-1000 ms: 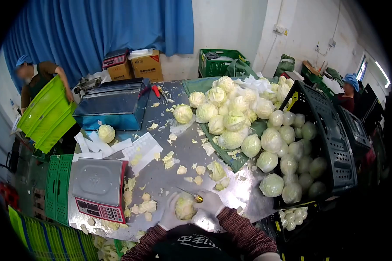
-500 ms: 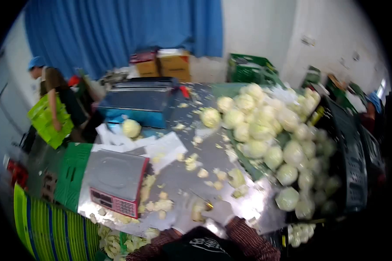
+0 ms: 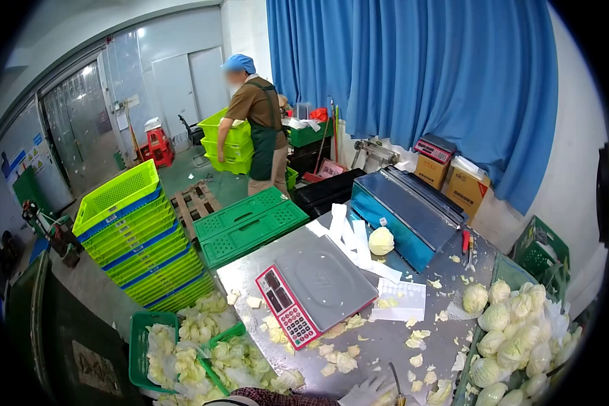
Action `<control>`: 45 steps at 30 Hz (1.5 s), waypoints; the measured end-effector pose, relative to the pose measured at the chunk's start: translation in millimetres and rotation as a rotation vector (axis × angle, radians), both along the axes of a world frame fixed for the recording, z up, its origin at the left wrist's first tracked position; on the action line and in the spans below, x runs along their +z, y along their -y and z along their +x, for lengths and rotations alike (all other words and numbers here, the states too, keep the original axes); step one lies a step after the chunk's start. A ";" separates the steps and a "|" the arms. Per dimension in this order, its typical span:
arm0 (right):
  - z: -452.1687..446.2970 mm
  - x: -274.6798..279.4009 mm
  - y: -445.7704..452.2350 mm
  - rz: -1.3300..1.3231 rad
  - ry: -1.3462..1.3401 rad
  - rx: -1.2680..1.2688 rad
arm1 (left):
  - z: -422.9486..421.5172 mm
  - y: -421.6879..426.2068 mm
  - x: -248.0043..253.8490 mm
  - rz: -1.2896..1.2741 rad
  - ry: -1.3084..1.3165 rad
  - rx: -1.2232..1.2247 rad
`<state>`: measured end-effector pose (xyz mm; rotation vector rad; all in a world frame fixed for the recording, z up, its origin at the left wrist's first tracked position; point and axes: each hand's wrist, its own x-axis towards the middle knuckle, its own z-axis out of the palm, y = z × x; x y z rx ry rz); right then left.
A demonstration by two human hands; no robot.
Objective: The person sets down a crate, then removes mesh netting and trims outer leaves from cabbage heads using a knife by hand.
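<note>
At the bottom edge is my left hand (image 3: 364,394) in a white glove, largely cut off by the frame. Its fingers appear closed against a pale cabbage, of which only a sliver shows. A knife (image 3: 396,380) stands beside it, blade upward, its handle at the frame's edge. My right hand is out of view. Cabbage scraps (image 3: 342,358) lie on the metal table (image 3: 250,264) around a scale (image 3: 325,277) with a red keypad. To the right, pale cabbages (image 3: 514,331) are heaped, several in clear film.
A blue wrapping machine (image 3: 413,216) stands behind the scale, one cabbage (image 3: 381,241) at its front. Green crates (image 3: 250,227) adjoin the table. Stacked lime baskets (image 3: 142,237) stand left, above leaf-filled crates (image 3: 152,321). A person (image 3: 260,122) carries lime baskets at the back.
My view has swung left and tilted up, so my hands now sit at the bottom edge and my right hand has left the frame. The person's baskets are now upright.
</note>
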<state>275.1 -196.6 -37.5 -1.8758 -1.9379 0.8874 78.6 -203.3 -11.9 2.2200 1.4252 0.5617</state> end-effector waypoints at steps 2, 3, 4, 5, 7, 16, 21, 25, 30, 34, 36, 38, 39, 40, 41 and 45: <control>-4.7 2.1 0.0 0.122 0.117 -0.040 | -0.2 -2.2 -4.8 0.022 -0.052 -0.026; -3.4 3.4 -1.3 0.124 0.120 -0.042 | -2.8 -4.5 -7.2 0.024 -0.049 -0.028; -1.4 5.7 -2.3 0.123 0.113 -0.037 | -7.4 -5.7 -9.5 0.010 0.059 -0.068; -1.5 10.0 -3.9 0.122 0.104 -0.031 | -12.2 -7.6 -12.6 -0.004 0.167 -0.107; -11.7 26.8 -5.6 0.096 0.099 -0.001 | -16.8 -10.2 -19.5 -0.023 0.162 -0.104; -30.0 57.4 -3.2 0.030 0.050 -0.099 | -12.3 -13.2 4.7 -0.097 0.145 -0.073; -15.6 9.3 -13.2 0.042 0.049 -0.217 | -26.0 -22.4 -3.4 -0.108 0.207 -0.153; -12.5 -40.7 4.1 0.134 0.067 -0.486 | -58.2 -36.3 -9.4 -0.354 0.398 -0.224; -27.2 20.3 42.8 0.357 -0.089 -0.461 | -31.9 -16.7 -30.0 -0.226 0.606 0.017; -41.6 43.3 76.8 0.211 -0.124 -0.281 | -9.9 -20.7 6.7 -0.204 0.166 0.076; -49.1 33.3 85.6 0.298 -0.103 -0.236 | -7.9 -24.3 7.3 -0.197 0.001 0.018; -53.4 29.3 89.0 0.308 -0.035 -0.229 | -10.7 -23.9 -4.5 -0.092 0.033 -0.003; -54.3 30.4 89.5 0.306 -0.042 -0.236 | -11.1 -22.8 -11.5 -0.093 0.025 -0.008; -54.7 33.0 89.2 0.293 -0.016 -0.236 | -11.2 -21.8 -18.9 -0.087 0.112 0.013; -55.3 34.7 89.1 0.280 0.012 -0.237 | -10.5 -21.5 -20.3 -0.080 0.200 0.033; -57.9 15.8 91.9 0.310 0.096 -0.211 | -6.2 -20.2 -19.5 -0.126 0.254 0.084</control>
